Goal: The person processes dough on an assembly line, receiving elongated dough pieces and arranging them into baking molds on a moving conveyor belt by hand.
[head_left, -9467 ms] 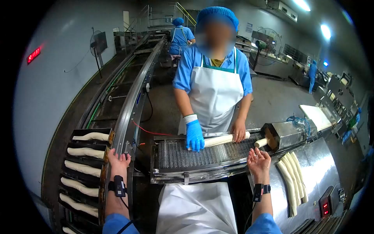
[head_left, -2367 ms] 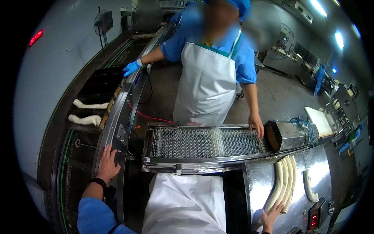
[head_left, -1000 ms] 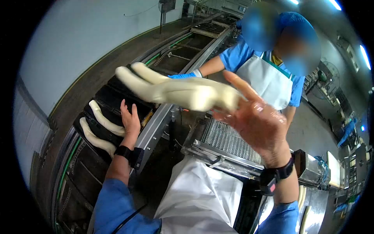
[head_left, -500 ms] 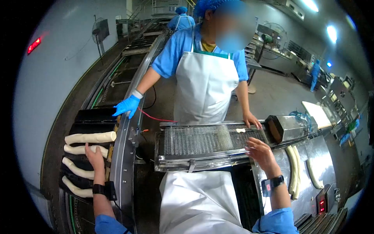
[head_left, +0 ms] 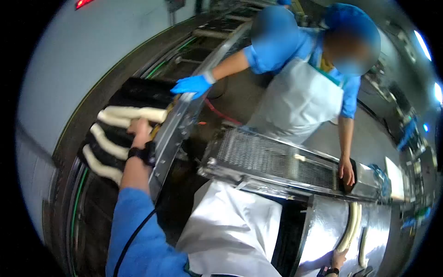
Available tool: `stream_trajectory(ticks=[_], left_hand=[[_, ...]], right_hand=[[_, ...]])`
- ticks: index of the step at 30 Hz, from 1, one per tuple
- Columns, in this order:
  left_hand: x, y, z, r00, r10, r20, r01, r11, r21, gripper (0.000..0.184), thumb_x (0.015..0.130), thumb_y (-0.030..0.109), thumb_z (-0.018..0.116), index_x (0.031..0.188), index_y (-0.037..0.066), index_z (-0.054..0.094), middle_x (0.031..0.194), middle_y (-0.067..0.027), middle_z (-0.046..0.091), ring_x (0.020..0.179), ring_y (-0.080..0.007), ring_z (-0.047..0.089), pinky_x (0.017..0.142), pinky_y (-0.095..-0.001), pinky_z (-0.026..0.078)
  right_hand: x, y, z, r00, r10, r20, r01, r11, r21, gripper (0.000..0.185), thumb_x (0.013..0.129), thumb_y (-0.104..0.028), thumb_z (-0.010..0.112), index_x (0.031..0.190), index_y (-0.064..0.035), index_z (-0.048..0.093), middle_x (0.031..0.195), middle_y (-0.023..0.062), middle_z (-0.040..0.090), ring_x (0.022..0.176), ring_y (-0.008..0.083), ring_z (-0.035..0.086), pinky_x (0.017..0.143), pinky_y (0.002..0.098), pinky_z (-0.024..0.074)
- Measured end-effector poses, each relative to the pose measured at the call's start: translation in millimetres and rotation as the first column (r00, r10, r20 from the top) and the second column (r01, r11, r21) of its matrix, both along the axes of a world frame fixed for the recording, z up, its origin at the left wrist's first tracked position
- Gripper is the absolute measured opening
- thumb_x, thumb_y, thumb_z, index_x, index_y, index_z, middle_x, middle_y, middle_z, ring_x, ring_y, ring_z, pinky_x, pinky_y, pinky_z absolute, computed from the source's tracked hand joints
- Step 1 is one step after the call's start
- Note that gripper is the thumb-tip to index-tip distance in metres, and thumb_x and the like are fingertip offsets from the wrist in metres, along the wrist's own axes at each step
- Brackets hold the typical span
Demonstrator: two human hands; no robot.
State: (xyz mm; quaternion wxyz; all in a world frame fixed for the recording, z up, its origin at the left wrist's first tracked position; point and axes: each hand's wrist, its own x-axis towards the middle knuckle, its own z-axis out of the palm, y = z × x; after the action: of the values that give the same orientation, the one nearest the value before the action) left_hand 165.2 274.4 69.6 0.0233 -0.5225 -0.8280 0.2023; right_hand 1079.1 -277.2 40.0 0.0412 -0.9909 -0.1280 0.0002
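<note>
My left hand (head_left: 140, 128) is at the black trays on the left, its blurred fingers bunched on the right end of a white dough strip (head_left: 113, 120). Just above that strip lies a thicker dough roll (head_left: 150, 114). Two more strips, an upper one (head_left: 108, 142) and a lower one (head_left: 99, 166), rest in trays nearer to me. At the lower right, my right hand (head_left: 340, 257) has its fingers closed round the near end of long dough strips (head_left: 353, 226) on the steel table (head_left: 323, 221). A shorter strip (head_left: 363, 247) lies to their right.
A co-worker in a white apron (head_left: 302, 97) stands across the mesh conveyor (head_left: 258, 154). Their blue-gloved hand (head_left: 191, 85) touches the metal rail (head_left: 173, 138); their bare hand (head_left: 346, 171) is by the conveyor's right end. A small dough piece (head_left: 299, 158) lies on the mesh.
The view has turned and tilted. My right hand has gone from beside the conveyor down to the dough strips on the steel table. My left hand remains at the trays, its fingers now more bunched.
</note>
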Motion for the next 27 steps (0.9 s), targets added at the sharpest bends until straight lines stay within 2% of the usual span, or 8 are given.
stream_trajectory(ticks=[2, 5, 9, 13, 15, 20, 24, 27], left_hand=[[-4, -9, -14, 0.978, 0.065, 0.197, -0.116, 0.959, 0.260, 0.083, 0.074, 0.042, 0.073, 0.139, 0.004, 0.039, 0.135, -0.0221, 0.046, 0.124, -0.0398, 0.045, 0.102, -0.0484, 0.039], [1, -19, -20, 0.510, -0.165, 0.844, -0.688, 0.511, 0.515, 0.084, 0.080, 0.052, 0.063, 0.144, 0.004, 0.034, 0.141, -0.0235, 0.038, 0.128, -0.0413, 0.039, 0.104, -0.0515, 0.036], [-9, -9, -22, 0.366, -0.292, 0.884, -0.850, 0.282, 0.445, 0.089, 0.083, 0.065, 0.057, 0.146, 0.007, 0.032, 0.142, -0.0246, 0.039, 0.133, -0.0398, 0.034, 0.109, -0.0497, 0.027], [-15, -5, -8, 0.408, -0.149, 0.900, -0.828, 0.355, 0.434, 0.095, 0.081, 0.065, 0.059, 0.140, -0.005, 0.033, 0.139, -0.0250, 0.040, 0.127, -0.0391, 0.041, 0.108, -0.0488, 0.030], [-26, 1, -12, 0.433, -0.143, 0.890, -0.811, 0.369, 0.453, 0.099, 0.080, 0.063, 0.063, 0.136, -0.014, 0.033, 0.137, -0.0264, 0.041, 0.125, -0.0392, 0.042, 0.106, -0.0493, 0.032], [-41, 5, 3, 0.255, -0.324, 0.911, -0.939, 0.144, 0.313, 0.091, 0.071, 0.044, 0.081, 0.124, -0.020, 0.042, 0.125, -0.0283, 0.051, 0.105, -0.0310, 0.056, 0.089, -0.0442, 0.049], [-29, -32, 23, -0.051, -0.718, 0.694, -0.903, 0.330, 0.275, 0.057, 0.074, 0.035, 0.077, 0.109, -0.007, 0.060, 0.105, -0.0153, 0.063, 0.092, -0.0259, 0.061, 0.081, -0.0414, 0.050], [-69, 11, 33, -0.129, -0.427, 0.895, -0.991, 0.096, -0.097, 0.042, 0.079, 0.031, 0.073, 0.104, -0.001, 0.063, 0.097, -0.0096, 0.064, 0.085, -0.0229, 0.061, 0.078, -0.0387, 0.050]], right_hand=[[-34, 12, 14, 1.000, -0.003, 0.003, 0.004, 0.988, -0.154, 0.091, 0.080, -0.039, 0.067, 0.152, -0.0251, 0.013, 0.113, 0.0339, 0.054, 0.104, 0.0482, 0.056, 0.091, 0.0522, 0.0460], [-55, 34, 14, 0.998, 0.046, 0.029, -0.044, 0.996, -0.081, 0.082, 0.075, -0.027, 0.068, 0.146, -0.0184, 0.029, 0.109, 0.0281, 0.053, 0.099, 0.0444, 0.056, 0.089, 0.0493, 0.0474], [-75, 36, 29, 0.984, 0.147, 0.105, -0.148, 0.989, 0.002, 0.044, 0.067, -0.010, 0.064, 0.110, -0.0047, 0.057, 0.106, 0.0234, 0.054, 0.109, 0.0416, 0.049, 0.095, 0.0462, 0.0428], [-77, 41, 18, 0.884, 0.376, 0.278, -0.376, 0.925, -0.055, 0.032, 0.065, -0.005, 0.061, 0.097, -0.0003, 0.060, 0.103, 0.0229, 0.055, 0.105, 0.0398, 0.049, 0.096, 0.0454, 0.0400], [-89, 52, 28, 0.906, 0.405, 0.124, -0.401, 0.914, -0.055, 0.028, 0.063, -0.004, 0.062, 0.090, 0.0023, 0.059, 0.100, 0.0226, 0.056, 0.102, 0.0393, 0.049, 0.096, 0.0446, 0.0382], [-110, 68, 28, 0.930, 0.367, -0.018, -0.366, 0.930, 0.029, 0.037, 0.062, -0.005, 0.058, 0.097, 0.0077, 0.051, 0.098, 0.0286, 0.056, 0.100, 0.0456, 0.053, 0.089, 0.0496, 0.0456], [-117, 83, 30, 0.951, 0.301, -0.077, -0.305, 0.951, -0.050, 0.040, 0.066, -0.012, 0.062, 0.098, 0.0089, 0.050, 0.103, 0.0301, 0.054, 0.102, 0.0463, 0.052, 0.090, 0.0495, 0.0456], [-124, 95, 41, 0.963, 0.227, -0.148, -0.238, 0.970, -0.056, 0.043, 0.069, -0.013, 0.063, 0.103, 0.0096, 0.050, 0.106, 0.0299, 0.054, 0.105, 0.0459, 0.052, 0.093, 0.0481, 0.0452]])
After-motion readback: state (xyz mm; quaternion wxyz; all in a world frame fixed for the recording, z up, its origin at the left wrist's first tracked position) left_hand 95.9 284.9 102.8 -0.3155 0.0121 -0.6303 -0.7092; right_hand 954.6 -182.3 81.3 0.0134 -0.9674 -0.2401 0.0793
